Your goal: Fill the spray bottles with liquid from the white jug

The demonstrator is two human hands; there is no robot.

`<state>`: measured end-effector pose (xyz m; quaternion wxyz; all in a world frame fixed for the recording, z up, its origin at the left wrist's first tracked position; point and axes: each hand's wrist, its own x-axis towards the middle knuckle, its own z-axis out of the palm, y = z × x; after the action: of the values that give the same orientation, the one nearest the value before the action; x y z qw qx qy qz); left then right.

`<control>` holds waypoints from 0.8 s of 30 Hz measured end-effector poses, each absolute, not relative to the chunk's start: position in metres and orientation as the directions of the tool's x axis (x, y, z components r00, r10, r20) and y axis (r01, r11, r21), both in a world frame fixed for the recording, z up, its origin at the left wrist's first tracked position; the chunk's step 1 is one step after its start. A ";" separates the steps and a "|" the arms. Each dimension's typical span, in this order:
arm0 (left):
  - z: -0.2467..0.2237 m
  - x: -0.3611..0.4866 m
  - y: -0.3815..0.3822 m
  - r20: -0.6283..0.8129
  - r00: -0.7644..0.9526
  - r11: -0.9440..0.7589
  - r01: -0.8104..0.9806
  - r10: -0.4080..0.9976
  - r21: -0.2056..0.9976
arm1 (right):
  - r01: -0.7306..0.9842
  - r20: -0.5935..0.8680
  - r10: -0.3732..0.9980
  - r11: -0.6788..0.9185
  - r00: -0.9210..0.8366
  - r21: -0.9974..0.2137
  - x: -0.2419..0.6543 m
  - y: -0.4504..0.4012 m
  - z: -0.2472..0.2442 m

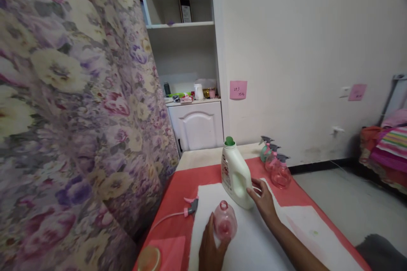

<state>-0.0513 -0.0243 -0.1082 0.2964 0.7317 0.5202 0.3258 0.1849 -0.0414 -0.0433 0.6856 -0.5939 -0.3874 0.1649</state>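
My left hand (212,243) is closed around the lower side of a clear pink spray bottle (225,222). The bottle has no head on, so its round mouth faces up. Behind it stands a pale green detergent jug (237,178) with a green spout piece at its top. My right hand (263,201) is at the jug's lower right side by the handle, fingers apart; the fingertips appear to touch the jug, not wrap round it. Left of the bottle lies a loose spray head (191,207), pink and grey, trailing its thin tube on the red cloth.
Several spray bottles (280,173) with grey heads line the table's right edge. White cloth (246,241) lies over the red cover (178,188). A round orange-topped item (149,258) sits at front left. A floral curtain (79,135) hangs along the left; a white cabinet (199,125) stands behind.
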 end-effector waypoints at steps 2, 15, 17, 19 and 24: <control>-0.112 -0.052 -0.022 0.159 0.259 -0.281 0.551 0.953 0.785 | 0.231 0.322 0.711 0.226 0.625 -0.946 0.188 -0.028 -0.039; -0.120 -0.049 -0.020 0.287 0.186 -0.342 0.525 0.940 0.780 | 0.200 0.290 0.759 0.212 0.582 -0.957 0.189 0.008 0.003; -0.117 -0.051 -0.021 0.258 0.198 -0.325 0.519 0.946 0.791 | 0.210 0.294 0.747 0.208 0.597 -0.955 0.193 -0.001 0.014; -0.112 -0.052 -0.023 0.220 0.212 -0.301 0.513 0.952 0.804 | 0.225 0.293 0.745 0.195 0.600 -0.955 0.199 -0.017 0.024; -0.096 -0.052 -0.031 0.188 0.227 -0.279 0.496 0.956 0.822 | 0.280 0.280 0.762 0.135 0.584 -0.951 0.217 -0.079 0.041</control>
<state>-0.0518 -0.0311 -0.0960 0.3203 0.7146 0.5077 0.3591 0.2172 -0.0787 0.0406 0.6293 -0.6292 -0.4140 0.1916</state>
